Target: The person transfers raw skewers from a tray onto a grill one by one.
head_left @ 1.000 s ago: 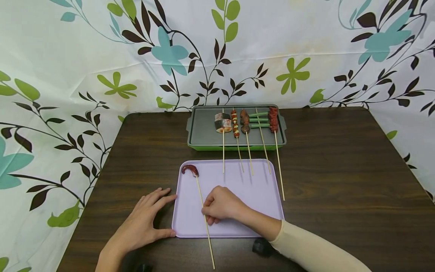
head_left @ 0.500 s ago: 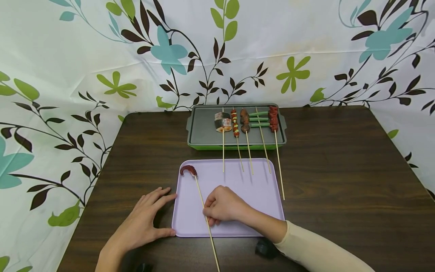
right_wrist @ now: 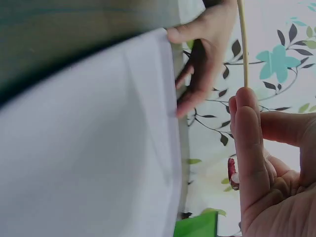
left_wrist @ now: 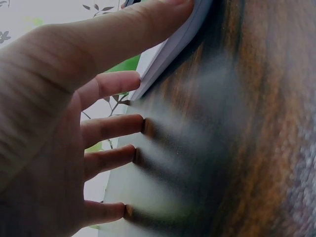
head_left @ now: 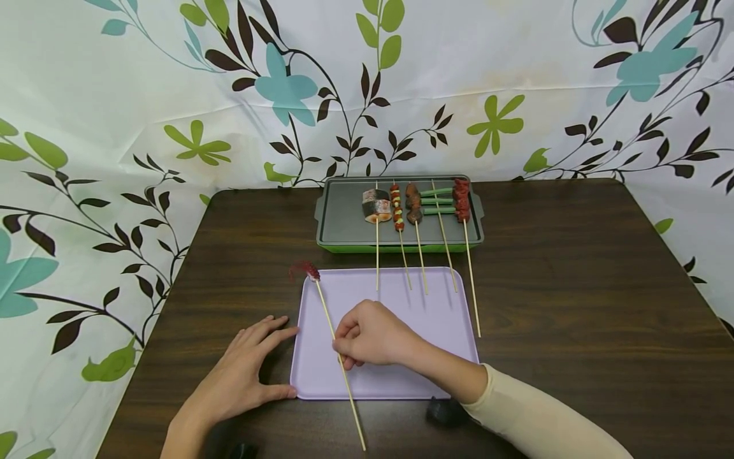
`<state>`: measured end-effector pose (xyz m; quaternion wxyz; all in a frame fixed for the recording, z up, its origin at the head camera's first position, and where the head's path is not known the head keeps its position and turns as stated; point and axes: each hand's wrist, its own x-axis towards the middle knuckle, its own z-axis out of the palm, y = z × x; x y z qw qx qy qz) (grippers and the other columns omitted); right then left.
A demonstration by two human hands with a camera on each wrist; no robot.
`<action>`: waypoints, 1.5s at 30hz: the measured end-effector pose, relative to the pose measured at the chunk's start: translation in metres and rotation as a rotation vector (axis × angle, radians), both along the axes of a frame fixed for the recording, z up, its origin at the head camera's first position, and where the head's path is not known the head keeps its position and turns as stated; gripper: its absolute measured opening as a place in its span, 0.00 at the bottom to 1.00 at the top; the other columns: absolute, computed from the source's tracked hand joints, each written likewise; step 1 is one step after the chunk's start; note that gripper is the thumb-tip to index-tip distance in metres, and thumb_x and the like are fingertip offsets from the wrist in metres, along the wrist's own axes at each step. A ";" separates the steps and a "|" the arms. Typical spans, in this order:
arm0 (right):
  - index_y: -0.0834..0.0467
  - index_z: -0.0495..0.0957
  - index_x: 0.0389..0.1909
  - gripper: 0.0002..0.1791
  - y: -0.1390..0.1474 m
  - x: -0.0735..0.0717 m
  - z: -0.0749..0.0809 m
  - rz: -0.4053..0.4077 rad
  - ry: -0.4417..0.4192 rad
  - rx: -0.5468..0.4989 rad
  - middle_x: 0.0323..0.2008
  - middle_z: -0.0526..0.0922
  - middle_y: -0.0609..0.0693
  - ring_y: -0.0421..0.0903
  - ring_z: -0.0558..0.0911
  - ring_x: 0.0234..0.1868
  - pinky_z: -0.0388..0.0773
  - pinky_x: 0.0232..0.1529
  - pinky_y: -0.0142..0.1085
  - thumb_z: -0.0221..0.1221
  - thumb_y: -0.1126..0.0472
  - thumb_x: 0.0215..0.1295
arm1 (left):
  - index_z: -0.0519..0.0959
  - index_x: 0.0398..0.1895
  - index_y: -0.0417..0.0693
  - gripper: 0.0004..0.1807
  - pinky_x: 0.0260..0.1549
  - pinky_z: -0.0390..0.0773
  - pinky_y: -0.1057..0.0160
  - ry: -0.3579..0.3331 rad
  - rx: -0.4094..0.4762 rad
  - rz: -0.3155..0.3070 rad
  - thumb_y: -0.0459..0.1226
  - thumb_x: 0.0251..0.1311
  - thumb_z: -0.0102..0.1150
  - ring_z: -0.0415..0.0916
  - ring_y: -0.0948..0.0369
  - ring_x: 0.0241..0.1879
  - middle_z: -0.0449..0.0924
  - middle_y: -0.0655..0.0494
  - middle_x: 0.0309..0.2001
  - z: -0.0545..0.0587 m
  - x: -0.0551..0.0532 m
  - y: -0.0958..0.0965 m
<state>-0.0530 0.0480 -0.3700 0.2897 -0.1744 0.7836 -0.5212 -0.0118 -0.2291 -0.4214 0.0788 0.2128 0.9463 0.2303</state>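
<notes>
My right hand (head_left: 373, 338) pinches the thin wooden stick of a skewer (head_left: 323, 299) above the lilac tray (head_left: 401, 376). On the skewer's far end is a curved dark-red piece like an octopus tentacle (head_left: 311, 271), blurred, over the tray's far left corner. In the right wrist view the stick (right_wrist: 244, 44) runs up from the fingertips, and part of the red piece (right_wrist: 232, 173) shows behind the hand. With fingers spread, my left hand (head_left: 241, 373) touches the tray's left edge with thumb and index finger; its other fingertips (left_wrist: 111, 160) rest on the table.
Behind the tray stands a green grill with a grey plate (head_left: 344, 223). Several skewers lie on it: a sushi-like roll (head_left: 376, 207), small red-and-yellow pieces (head_left: 397, 207), brown meat (head_left: 413, 203), green stalks (head_left: 437, 201) and red meat (head_left: 461, 201). Their sticks overhang toward the tray.
My right hand has lifted the tentacle skewer and shifted slightly left and away from me. Its red end has moved from over the tray to its far left corner. My left hand stays put.
</notes>
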 end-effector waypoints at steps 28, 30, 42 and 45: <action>0.65 0.84 0.30 0.07 0.007 -0.075 0.018 -0.213 -0.058 -0.077 0.21 0.85 0.54 0.46 0.86 0.24 0.84 0.29 0.39 0.60 0.67 0.64 | 0.69 0.69 0.66 0.51 0.60 0.53 0.28 0.015 0.002 -0.001 0.68 0.35 0.72 0.55 0.45 0.71 0.63 0.53 0.70 -0.001 0.002 0.001; 0.65 0.84 0.31 0.07 0.008 -0.081 0.017 -0.228 -0.070 -0.073 0.22 0.85 0.55 0.46 0.86 0.24 0.84 0.29 0.40 0.60 0.67 0.64 | 0.69 0.69 0.66 0.52 0.60 0.53 0.28 0.015 0.003 -0.001 0.68 0.35 0.72 0.55 0.45 0.71 0.63 0.53 0.70 -0.001 0.002 0.001; 0.68 0.84 0.35 0.07 0.012 -0.101 0.018 -0.314 -0.150 -0.076 0.24 0.86 0.58 0.44 0.86 0.22 0.84 0.28 0.36 0.61 0.68 0.64 | 0.68 0.69 0.67 0.51 0.59 0.53 0.27 0.016 0.005 -0.003 0.68 0.36 0.71 0.54 0.45 0.71 0.62 0.53 0.71 0.000 0.002 0.001; 0.69 0.84 0.36 0.07 0.012 -0.106 0.017 -0.315 -0.156 -0.071 0.24 0.86 0.58 0.44 0.86 0.22 0.84 0.28 0.36 0.61 0.68 0.64 | 0.68 0.69 0.67 0.51 0.59 0.53 0.27 0.020 0.009 -0.002 0.68 0.36 0.71 0.54 0.45 0.71 0.63 0.53 0.71 0.000 0.002 0.002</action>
